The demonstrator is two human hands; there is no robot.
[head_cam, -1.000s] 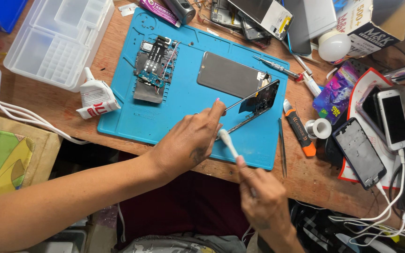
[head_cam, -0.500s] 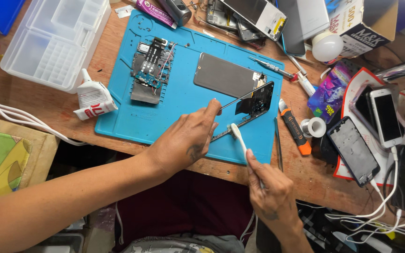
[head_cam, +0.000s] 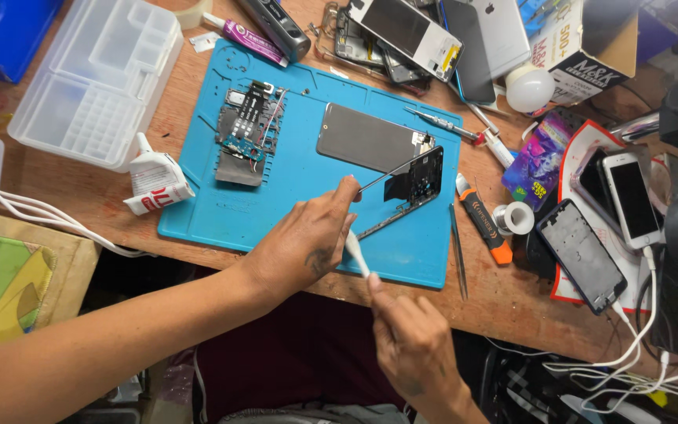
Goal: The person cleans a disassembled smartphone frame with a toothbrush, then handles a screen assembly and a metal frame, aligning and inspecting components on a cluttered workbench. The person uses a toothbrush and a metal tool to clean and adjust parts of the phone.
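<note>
On a cluttered wooden bench, a blue mat (head_cam: 276, 212) keeps parts together at centre frame, where the left hand (head_cam: 308, 243) pinches the phone frame (head_cam: 410, 192) steady while the right hand (head_cam: 410, 345), lower centre, grips a white tool (head_cam: 357, 254) against it.

Upper left of the frame: a clear compartment box (head_cam: 92, 78) on the wooden desk (head_cam: 504, 302). Left of centre: a white glue tube (head_cam: 154, 180) beside white cables (head_cam: 49, 220). Upper right: a white bulb (head_cam: 529, 88) and a cardboard box (head_cam: 582, 47). Right: a white phone (head_cam: 631, 200), an orange-tipped tool (head_cam: 483, 217).
</note>
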